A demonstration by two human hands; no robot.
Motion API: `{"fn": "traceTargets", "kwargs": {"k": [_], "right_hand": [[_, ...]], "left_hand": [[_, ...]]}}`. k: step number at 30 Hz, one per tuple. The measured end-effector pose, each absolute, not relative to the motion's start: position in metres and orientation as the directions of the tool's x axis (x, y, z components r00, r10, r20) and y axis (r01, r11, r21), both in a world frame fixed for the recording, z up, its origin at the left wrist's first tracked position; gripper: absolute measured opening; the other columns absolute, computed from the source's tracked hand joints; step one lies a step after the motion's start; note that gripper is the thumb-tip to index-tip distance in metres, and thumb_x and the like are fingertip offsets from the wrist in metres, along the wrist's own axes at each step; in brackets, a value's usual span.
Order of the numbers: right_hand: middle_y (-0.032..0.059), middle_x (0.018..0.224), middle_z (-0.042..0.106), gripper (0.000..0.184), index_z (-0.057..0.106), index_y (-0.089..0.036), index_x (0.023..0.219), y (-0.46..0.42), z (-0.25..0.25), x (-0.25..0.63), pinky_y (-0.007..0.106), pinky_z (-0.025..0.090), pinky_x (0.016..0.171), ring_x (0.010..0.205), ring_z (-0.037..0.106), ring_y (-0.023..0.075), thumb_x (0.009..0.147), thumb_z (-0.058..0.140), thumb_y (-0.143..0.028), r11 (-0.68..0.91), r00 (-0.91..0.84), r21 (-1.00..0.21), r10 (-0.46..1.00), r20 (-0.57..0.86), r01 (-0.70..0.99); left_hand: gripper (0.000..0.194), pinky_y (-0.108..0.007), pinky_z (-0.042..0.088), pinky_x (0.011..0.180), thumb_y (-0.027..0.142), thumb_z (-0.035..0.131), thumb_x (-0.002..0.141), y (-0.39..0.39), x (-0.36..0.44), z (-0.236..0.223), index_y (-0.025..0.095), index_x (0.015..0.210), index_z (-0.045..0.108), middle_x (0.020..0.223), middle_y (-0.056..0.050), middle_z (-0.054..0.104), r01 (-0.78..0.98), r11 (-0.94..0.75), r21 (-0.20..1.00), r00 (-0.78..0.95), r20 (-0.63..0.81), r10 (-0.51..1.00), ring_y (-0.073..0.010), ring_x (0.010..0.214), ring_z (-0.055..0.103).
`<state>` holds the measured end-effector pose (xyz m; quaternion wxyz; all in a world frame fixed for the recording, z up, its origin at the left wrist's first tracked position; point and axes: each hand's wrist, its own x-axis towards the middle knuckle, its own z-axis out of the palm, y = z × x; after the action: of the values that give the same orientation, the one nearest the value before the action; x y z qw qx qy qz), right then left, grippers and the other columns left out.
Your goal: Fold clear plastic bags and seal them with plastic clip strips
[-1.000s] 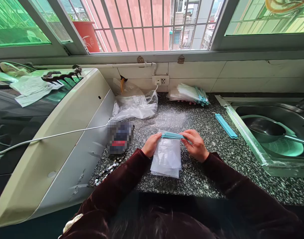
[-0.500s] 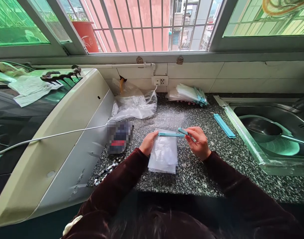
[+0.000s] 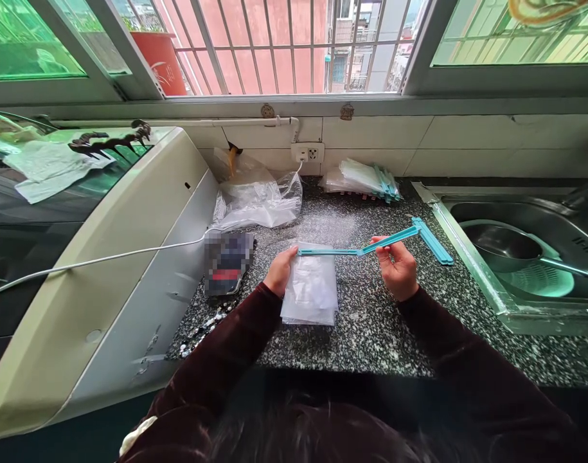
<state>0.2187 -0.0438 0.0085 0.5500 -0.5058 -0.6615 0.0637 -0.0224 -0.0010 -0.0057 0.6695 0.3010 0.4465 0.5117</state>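
Note:
A long teal bag clip is unfolded at its hinge, one arm lying level and the other slanting up to the right. My left hand is closed on the far left end of the level arm, together with the top edge of some clear plastic bags. These hang down from the clip toward the front of the counter. My right hand pinches the slanting arm between thumb and fingers. That arm's tip overlaps in view the end of more teal clips lying by the sink; whether they touch I cannot tell.
A stack of clipped plastic bags lies by the wall below the socket. Left of it is a crumpled clear bag. A phone-like dark object and beads lie near the pale appliance. The sink is at right.
My right hand has swung the clip's arm outward from a nearly folded position to wide open, moving slightly right. The left hand still holds the clip's end and the bags.

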Motion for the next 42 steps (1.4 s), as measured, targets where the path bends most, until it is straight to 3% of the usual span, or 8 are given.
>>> {"fn": "traceTargets", "kwargs": {"k": [3,7,23,27,32,42], "right_hand": [[0.0078,0.092,0.068,0.028,0.063,-0.019,0.099,-0.042,0.006,0.219,0.033,0.052,0.066,0.079,0.063,0.0181,0.086,0.048,-0.039,0.412,0.214,-0.781,0.805,0.553,0.469],[0.0060,0.084,0.068,0.031,0.063,-0.019,0.095,-0.040,0.004,0.217,0.029,0.053,0.056,0.069,0.061,0.0152,0.083,0.051,-0.045,0.362,0.298,-0.876,0.839,0.455,0.319],[0.0008,0.066,0.058,0.030,0.062,-0.019,0.081,-0.037,-0.001,0.216,0.022,0.047,0.044,0.056,0.055,0.0106,0.076,0.056,-0.047,0.294,0.356,-0.955,0.891,0.282,0.020],[0.0006,0.064,0.058,0.027,0.063,-0.019,0.081,-0.038,-0.002,0.217,0.023,0.047,0.045,0.056,0.054,0.0110,0.076,0.057,-0.045,0.310,0.334,-0.949,0.890,0.309,0.054],[0.0039,0.077,0.064,0.026,0.064,-0.020,0.085,-0.037,-0.005,0.222,0.026,0.049,0.049,0.058,0.054,0.0118,0.076,0.059,-0.044,0.350,0.280,-0.906,0.869,0.409,0.236],[0.0077,0.090,0.063,0.023,0.063,-0.018,0.085,-0.036,-0.001,0.219,0.025,0.051,0.054,0.075,0.060,0.0154,0.077,0.060,-0.039,0.442,0.029,-0.767,0.858,0.512,0.466]], "left_hand": [[0.020,-0.028,0.045,0.072,0.033,0.069,0.060,-0.001,-0.023,-0.003,0.014,0.067,0.064,0.063,-0.001,0.064,-0.465,0.316,0.827,0.113,-0.299,0.948,-0.0164,0.070,0.060],[0.020,-0.027,0.045,0.071,0.033,0.067,0.061,0.000,-0.024,0.001,0.014,0.066,0.064,0.063,-0.001,0.064,-0.472,0.313,0.824,0.117,-0.293,0.949,-0.0164,0.071,0.060],[0.016,-0.026,0.046,0.072,0.030,0.064,0.063,0.002,-0.025,0.012,0.015,0.066,0.063,0.062,0.000,0.064,-0.524,0.360,0.772,0.089,-0.371,0.925,-0.0166,0.074,0.062],[0.015,-0.026,0.046,0.070,0.030,0.065,0.062,0.003,-0.026,0.012,0.015,0.065,0.063,0.061,0.000,0.063,-0.496,0.336,0.801,0.068,-0.350,0.934,-0.0157,0.070,0.061],[0.017,-0.026,0.045,0.067,0.031,0.065,0.061,0.004,-0.026,0.008,0.015,0.064,0.062,0.060,0.000,0.063,-0.461,0.359,0.812,0.121,-0.343,0.932,-0.0163,0.069,0.061],[0.021,-0.026,0.045,0.066,0.035,0.066,0.060,0.006,-0.028,-0.004,0.015,0.064,0.062,0.062,-0.001,0.064,-0.405,0.362,0.840,0.184,-0.313,0.932,-0.0164,0.067,0.060]]}}
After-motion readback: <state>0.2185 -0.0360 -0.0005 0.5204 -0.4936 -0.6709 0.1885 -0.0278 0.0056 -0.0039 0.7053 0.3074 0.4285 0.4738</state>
